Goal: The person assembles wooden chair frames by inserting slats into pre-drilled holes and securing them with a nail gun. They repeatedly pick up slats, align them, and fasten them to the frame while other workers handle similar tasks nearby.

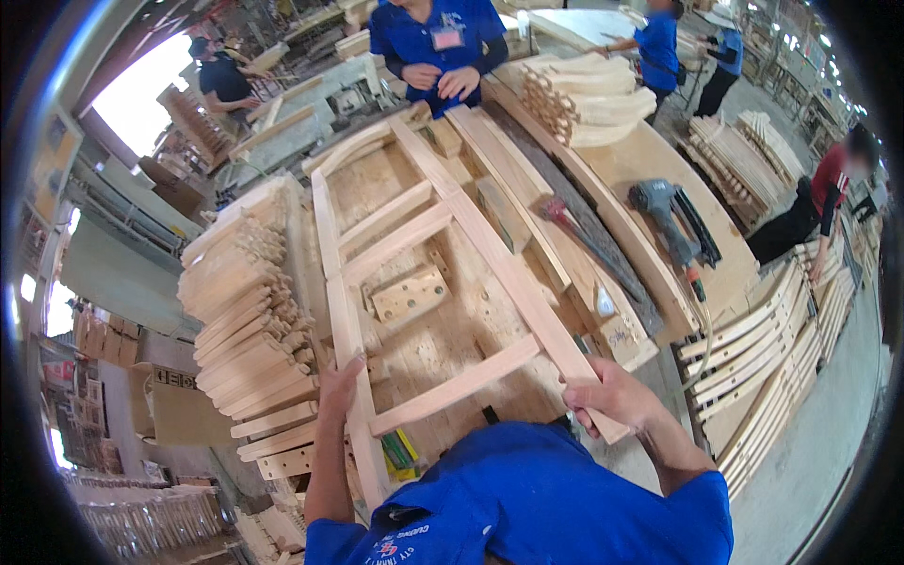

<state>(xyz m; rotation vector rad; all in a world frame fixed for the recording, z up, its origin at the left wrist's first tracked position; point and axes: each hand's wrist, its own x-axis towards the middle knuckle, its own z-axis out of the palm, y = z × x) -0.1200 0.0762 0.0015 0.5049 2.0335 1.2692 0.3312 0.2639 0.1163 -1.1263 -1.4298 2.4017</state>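
Note:
A pale wooden frame (pixel 499 287) lies lengthwise in front of me, with two long side rails joined by several crosspieces. My left hand (pixel 339 388) is closed around the left rail near its close end; the fingers are mostly hidden under the wood. My right hand (pixel 614 397) wraps round the close end of the right rail, thumb on top. Beneath the frame is a wooden workbench (pixel 471 344), and a drilled wooden block (pixel 410 294) shows through the opening between crosspieces.
Stacked wooden pieces (pixel 250 311) line the bench's left side. On the right are a hammer (pixel 574 226), a nail gun (pixel 673 221) with a hose, and curved slats (pixel 753 348). A co-worker in blue (pixel 438 47) stands across the bench, hands together; other people work farther back.

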